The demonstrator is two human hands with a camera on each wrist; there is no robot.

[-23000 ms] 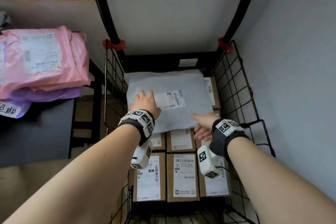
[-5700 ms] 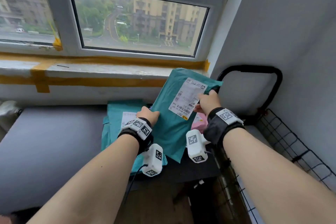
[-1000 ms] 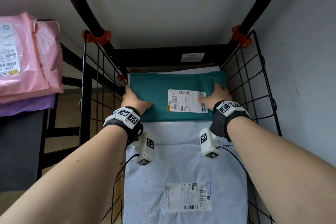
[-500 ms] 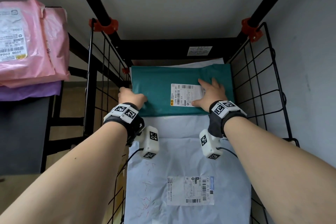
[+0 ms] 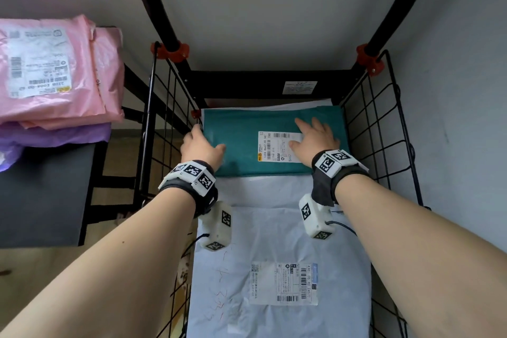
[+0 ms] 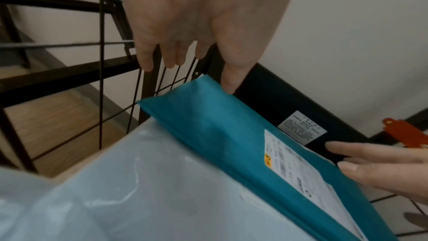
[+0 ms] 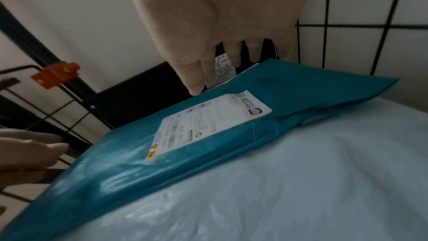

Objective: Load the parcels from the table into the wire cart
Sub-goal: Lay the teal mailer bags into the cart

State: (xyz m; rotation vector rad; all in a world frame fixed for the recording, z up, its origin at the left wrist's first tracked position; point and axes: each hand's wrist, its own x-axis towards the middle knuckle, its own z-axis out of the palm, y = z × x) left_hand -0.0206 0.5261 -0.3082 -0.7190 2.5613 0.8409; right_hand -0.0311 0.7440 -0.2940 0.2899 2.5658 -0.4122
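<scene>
Right hand (image 5: 315, 140) spread flat on glossy teal parcel (image 5: 241, 143), left hand (image 5: 200, 147) relaxed at its edge

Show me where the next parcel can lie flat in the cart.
Free: the pale grey parcel between the teal parcel and its own label, bordered by the wire cart sides. Crowded: the far end, where the left hand and right hand lie over the teal parcel.

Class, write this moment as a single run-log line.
teal parcel flat in wire cart | left hand open at its edge | right hand open on top | pink parcels on table
</scene>
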